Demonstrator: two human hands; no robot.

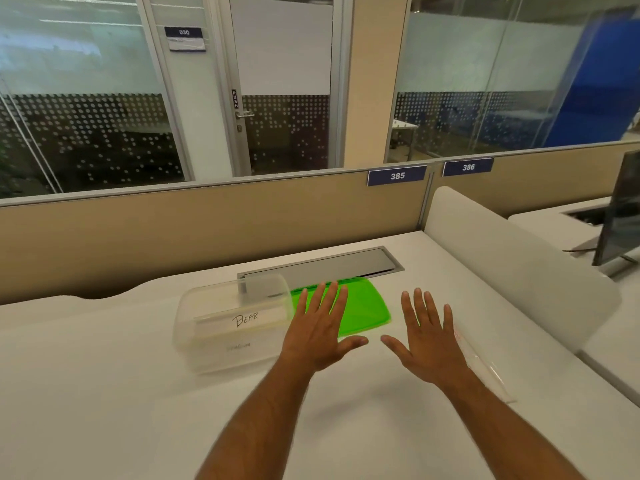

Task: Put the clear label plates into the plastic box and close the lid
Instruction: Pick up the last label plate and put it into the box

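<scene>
Left hand (320, 336) and right hand (427, 344) flat, fingers spread; seemingly hovering.

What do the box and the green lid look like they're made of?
The box looks like frosted translucent plastic: the plate marked "DEAR" shows hazily through its wall. The green lid looks like glossy translucent plastic, bright and slightly see-through, though that's judged from look alone.

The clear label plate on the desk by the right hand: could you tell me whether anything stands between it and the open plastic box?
Only the person's own hands. The clear label plate lies right of the right hand; the plastic box stands open to the left, past the left hand. The green lid lies behind that line, beside the box.
</scene>
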